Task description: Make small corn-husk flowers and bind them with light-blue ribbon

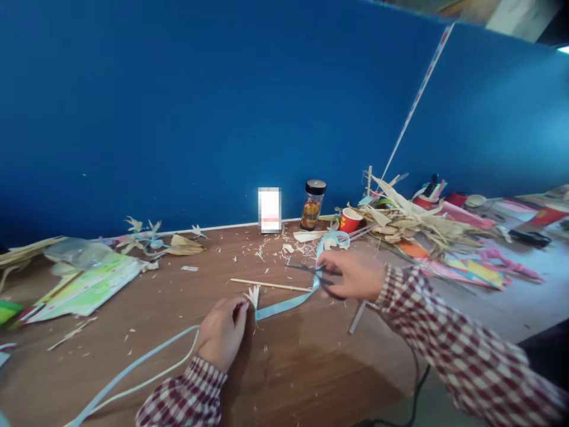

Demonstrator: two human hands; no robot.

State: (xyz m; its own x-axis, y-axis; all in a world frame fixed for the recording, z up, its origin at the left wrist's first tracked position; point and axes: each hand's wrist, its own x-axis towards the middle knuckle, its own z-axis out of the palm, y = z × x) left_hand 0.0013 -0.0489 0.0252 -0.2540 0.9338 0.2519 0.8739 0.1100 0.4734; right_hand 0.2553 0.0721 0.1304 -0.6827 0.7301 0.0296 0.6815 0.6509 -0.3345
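My left hand [222, 332] is closed in a pinch on a small pale straw flower [254, 295] and on a light blue ribbon [284, 303] that runs up to the right. My right hand [353, 274] is closed on black scissors [322, 277], whose blades sit at the ribbon near the hand. The ribbon's far end curls by a red paper cup [349, 220]. A thin wooden stick [269, 284] lies on the brown table [288, 367] between my hands. Another strand of the blue ribbon [133, 367] trails left below my left wrist.
A heap of dried straw [409, 222] and coloured paper lies at the right. A dark-lidded jar [313, 204] and a white card stand by the blue wall. Straw flowers [151, 237] and a green printed sheet [89, 287] lie at the left. A black cable [415, 391] hangs at the table's front edge.
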